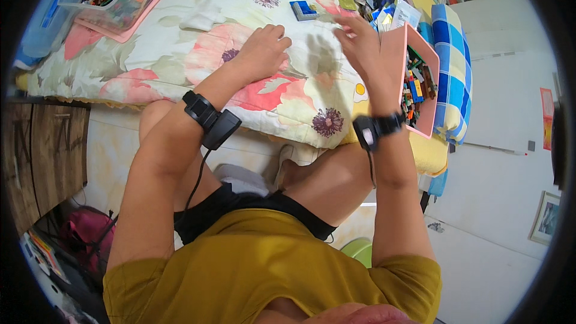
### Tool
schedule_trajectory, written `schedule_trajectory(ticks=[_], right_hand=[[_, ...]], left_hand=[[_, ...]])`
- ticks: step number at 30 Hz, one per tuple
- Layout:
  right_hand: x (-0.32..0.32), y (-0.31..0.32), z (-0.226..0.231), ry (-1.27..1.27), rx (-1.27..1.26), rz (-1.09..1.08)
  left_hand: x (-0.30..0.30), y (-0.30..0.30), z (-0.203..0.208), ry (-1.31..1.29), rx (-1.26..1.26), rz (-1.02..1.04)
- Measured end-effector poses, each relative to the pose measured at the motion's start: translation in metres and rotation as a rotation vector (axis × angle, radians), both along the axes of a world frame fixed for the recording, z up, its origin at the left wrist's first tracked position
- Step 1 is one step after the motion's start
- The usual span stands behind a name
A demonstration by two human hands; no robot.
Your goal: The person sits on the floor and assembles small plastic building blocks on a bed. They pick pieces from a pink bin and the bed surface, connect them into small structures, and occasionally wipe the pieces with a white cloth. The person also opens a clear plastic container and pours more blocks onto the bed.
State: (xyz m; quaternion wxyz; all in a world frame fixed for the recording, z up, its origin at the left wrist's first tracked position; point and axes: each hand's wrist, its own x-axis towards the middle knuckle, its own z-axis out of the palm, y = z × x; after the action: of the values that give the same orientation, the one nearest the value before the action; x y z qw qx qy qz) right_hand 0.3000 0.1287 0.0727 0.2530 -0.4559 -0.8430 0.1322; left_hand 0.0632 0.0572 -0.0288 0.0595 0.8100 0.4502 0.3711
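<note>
My left hand (264, 51) rests on the flowered bedspread (162, 48), loosely curled, with gaps between its fingers and nothing visible in it. Over the right part of the bed hangs my right hand (360, 48), its fingers apart and its shadow falling on the cloth. Beyond the two hands lies a small blue-and-white block-shaped piece (304, 11). Close to my right hand stands a pink bin (433, 54) holding many small toy building bricks (415, 87). Gold and silver foil packets (375, 3) are heaped just past that hand.
At the far left, a clear plastic box (114, 9) of small bricks sits on a pink lid (129, 36). A blue checked cushion (451, 72) borders the bin on the right. A wooden cabinet (51, 156) stands left of the bed. Straps with black devices (222, 129) circle both forearms.
</note>
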Motion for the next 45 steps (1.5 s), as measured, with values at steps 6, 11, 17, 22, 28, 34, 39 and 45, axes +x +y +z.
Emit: schedule_trajectory(ticks=[6,11,17,22,28,34,39,45], right_hand=[[-0.078,0.071,-0.063,-0.149,0.186,-0.061],[-0.090,0.055,-0.090,-0.329,0.277,-0.113],[-0.081,0.008,-0.097,-0.086,0.305,-0.097],[-0.047,-0.016,-0.088,0.198,-0.013,-0.308],[0.024,-0.031,-0.038,1.857,-1.391,-0.139],[0.143,-0.057,0.050,1.528,-0.790,-0.108],[0.260,-0.061,0.057,0.596,-0.025,-0.885],[0.330,-0.053,0.005,-0.310,0.017,-1.003]], left_hand=[[0.000,-0.002,0.004,0.032,-0.063,0.015],[-0.002,0.000,0.007,0.039,-0.082,0.012],[-0.004,0.001,0.007,0.048,-0.082,-0.013],[-0.010,0.003,0.009,-0.024,-0.138,-0.064],[-0.012,0.002,0.008,-0.059,-0.137,-0.089],[-0.015,-0.002,0.009,-0.089,-0.178,-0.103],[-0.015,0.003,0.014,-0.214,-0.080,-0.059],[-0.070,0.014,0.043,-0.454,0.354,0.431]])
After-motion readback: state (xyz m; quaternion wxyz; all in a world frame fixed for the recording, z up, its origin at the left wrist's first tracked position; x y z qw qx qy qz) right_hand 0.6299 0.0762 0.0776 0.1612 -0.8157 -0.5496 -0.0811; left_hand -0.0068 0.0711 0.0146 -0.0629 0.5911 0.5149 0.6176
